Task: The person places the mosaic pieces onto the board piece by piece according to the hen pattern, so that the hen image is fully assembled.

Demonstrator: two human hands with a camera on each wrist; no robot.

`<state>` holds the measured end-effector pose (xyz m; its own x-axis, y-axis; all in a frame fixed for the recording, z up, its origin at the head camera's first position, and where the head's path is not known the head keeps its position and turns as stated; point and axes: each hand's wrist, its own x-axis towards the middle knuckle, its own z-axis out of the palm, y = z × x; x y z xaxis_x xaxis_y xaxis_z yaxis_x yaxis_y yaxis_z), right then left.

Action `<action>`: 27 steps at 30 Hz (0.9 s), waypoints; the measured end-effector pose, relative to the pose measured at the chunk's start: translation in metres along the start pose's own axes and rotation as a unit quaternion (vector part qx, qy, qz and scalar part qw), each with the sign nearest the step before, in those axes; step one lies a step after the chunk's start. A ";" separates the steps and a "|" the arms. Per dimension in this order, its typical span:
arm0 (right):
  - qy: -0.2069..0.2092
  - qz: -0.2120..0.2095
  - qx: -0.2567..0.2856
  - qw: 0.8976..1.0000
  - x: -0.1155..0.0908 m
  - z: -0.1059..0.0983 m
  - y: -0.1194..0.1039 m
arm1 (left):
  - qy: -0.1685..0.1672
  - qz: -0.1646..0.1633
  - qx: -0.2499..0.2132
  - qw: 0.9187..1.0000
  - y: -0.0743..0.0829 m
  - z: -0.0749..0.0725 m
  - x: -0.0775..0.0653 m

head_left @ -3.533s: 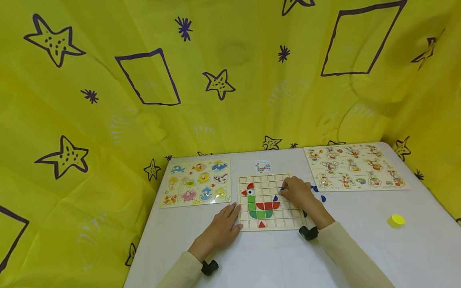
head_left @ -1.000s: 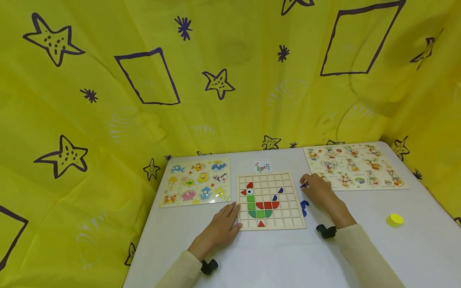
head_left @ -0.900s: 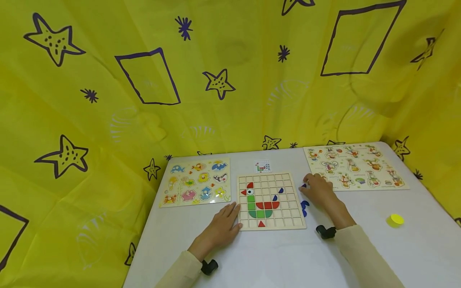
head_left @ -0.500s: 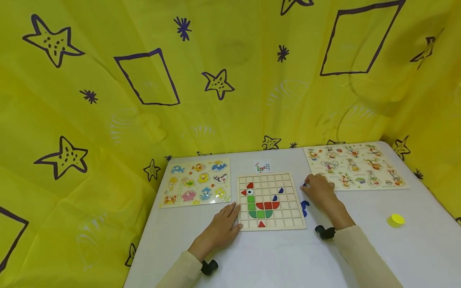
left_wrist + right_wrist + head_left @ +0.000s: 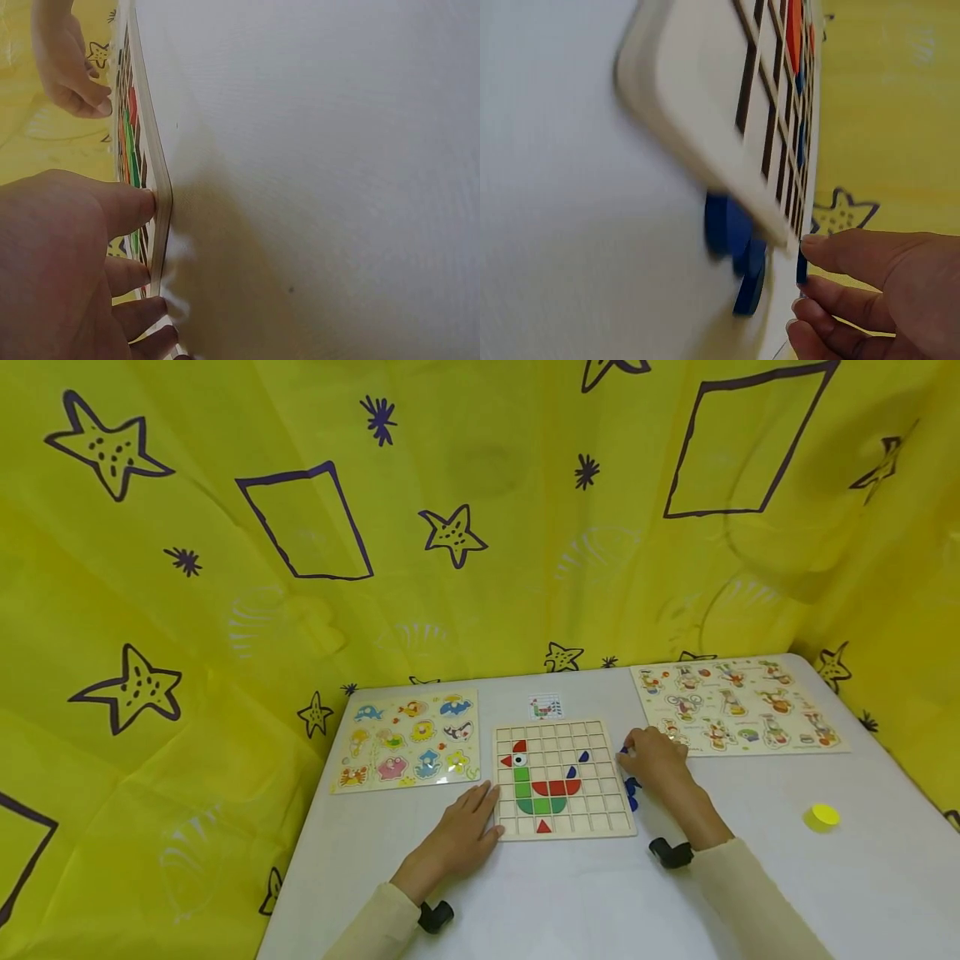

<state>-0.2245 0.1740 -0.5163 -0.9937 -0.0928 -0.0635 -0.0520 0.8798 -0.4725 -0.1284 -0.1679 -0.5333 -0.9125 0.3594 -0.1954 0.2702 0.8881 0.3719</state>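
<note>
A wooden grid board (image 5: 597, 821) lies flat mid-table, bearing a bird shape of red, green and blue pieces with an eye square. Two blue half-round pieces (image 5: 584, 757) sit as a step behind the red body. My left hand (image 5: 459, 833) rests on the board's left edge, fingers fairly straight; the left wrist view has its thumb (image 5: 135, 206) at the rim. Just off the right edge, my right hand (image 5: 658, 764) pinches a blue half-round piece (image 5: 802, 264) between thumb and finger. Several loose blue pieces (image 5: 632, 795) lie beside that edge.
A small picture card (image 5: 545, 707) with the bird pattern lies behind the board. One sea-animal puzzle board (image 5: 405, 743) is at the left, another picture puzzle board (image 5: 750, 702) at the back right. A yellow round block (image 5: 822, 817) stands at the right.
My right hand has left a blue piece on the grid, gone right to the loose pieces and pinched another, and now comes slightly left towards the board. My left hand has stayed put.
</note>
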 end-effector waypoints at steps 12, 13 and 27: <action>-0.012 -0.036 0.004 0.999 -0.012 0.028 -0.032 | 0.001 0.006 -0.003 1.000 0.001 -0.002 -0.002; -0.012 -0.034 0.005 0.999 -0.012 0.030 -0.034 | 0.001 0.006 -0.004 1.000 0.001 -0.002 -0.002; -0.023 -0.036 0.019 0.999 -0.012 0.030 -0.039 | 0.006 0.011 -0.002 1.000 0.001 -0.002 -0.002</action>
<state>-0.2071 0.1265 -0.5231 -0.9817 -0.1781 -0.0680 -0.1192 0.8517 -0.5103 -0.1266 -0.1684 -0.5306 -0.9097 0.3756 -0.1771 0.2890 0.8789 0.3794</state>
